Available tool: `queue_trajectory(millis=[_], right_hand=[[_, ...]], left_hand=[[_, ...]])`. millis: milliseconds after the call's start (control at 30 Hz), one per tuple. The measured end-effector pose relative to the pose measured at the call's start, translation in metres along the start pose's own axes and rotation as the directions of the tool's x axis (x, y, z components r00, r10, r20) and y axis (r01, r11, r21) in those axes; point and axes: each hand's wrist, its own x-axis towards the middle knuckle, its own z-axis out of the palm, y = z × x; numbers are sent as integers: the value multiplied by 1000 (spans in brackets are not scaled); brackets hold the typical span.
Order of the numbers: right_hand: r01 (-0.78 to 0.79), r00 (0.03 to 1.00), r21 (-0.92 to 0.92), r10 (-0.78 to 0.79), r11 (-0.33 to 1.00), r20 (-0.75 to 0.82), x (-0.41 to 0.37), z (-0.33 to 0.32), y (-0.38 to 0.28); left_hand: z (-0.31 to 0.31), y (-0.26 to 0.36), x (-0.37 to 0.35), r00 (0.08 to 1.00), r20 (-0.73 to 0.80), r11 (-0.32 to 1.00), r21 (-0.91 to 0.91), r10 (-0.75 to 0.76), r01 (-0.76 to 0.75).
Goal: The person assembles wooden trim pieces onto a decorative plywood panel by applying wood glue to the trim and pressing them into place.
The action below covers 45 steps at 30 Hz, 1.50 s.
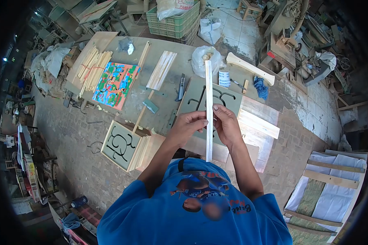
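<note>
Over on the tabletop (pixel 186 57), a plastic bag (pixel 198 65) sat beyond the hands (pixel 228 125), which both pinched a wooden strip (pixel 209 94).

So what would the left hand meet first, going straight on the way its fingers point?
The pale wooden strip: the left hand is right at its edge. Beyond it, the right hand would likely come next, though depth is unclear from this single view.
</note>
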Motion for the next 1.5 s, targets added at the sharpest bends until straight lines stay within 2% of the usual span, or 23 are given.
queue_trajectory(millis=[67,300,400,467,533,600,667,700,733,800,867,967,1000,1067,1133,1200,1433,1500], right_hand=[[-12,1000,46,13,999,-20,0,-6,7],[-19,997,218,36,976,-74,1,-16,26],[29,993,276,4,961,-119,10,-37,39],[81,989,265,-45,961,-139,9,-46,30],[151,972,187,-112,971,-207,5,-53,15],[189,928,29,-169,982,-332,6,-52,5],[69,934,-188,-130,980,-333,10,-81,10],[13,943,-295,-109,956,-314,9,-79,9],[-13,949,-316,-88,949,-302,10,-86,15],[-109,974,-588,-33,801,-225,13,-106,35],[-110,985,-700,-14,706,-169,11,-100,52],[39,998,-922,-56,385,19,16,-109,86],[41,999,-928,-32,371,32,18,-101,89],[254,967,-967,4,23,254,24,-83,97],[281,959,-960,45,-4,281,29,-80,111],[413,910,-906,76,-91,407,33,-81,123],[504,864,-825,147,-257,482,37,-88,136],[507,862,-824,160,-254,481,38,-89,136]], left_hand=[[0,2,-1,999,0,993,112,-45,45],[-5,-8,1,997,-15,974,209,-81,82],[-16,-18,2,996,-80,968,242,-45,63],[-35,-21,-1,984,-173,962,272,37,11],[-66,-23,-8,956,-277,962,272,96,-18],[-95,-23,-25,891,-422,971,224,170,-79],[-119,-18,-49,807,-575,968,250,138,13],[-137,-28,-59,791,-597,979,206,134,-10],[-149,-36,-70,773,-621,987,159,127,-34],[-164,-53,-91,710,-696,992,117,108,-37],[-172,-69,-111,605,-796,998,29,-6,47],[-178,-101,-132,548,-833,995,-98,-79,-4],[-179,-111,-139,527,-844,990,-140,-104,-29],[-178,-128,-147,489,-861,982,-184,-139,-43],[-173,-140,-153,473,-864,960,-254,-172,-115],[-171,-150,-157,454,-873,955,-265,-180,-130],[-163,-162,-170,401,-896,941,-282,-188,-187],[-163,-163,-173,390,-902,941,-276,-184,-196]])
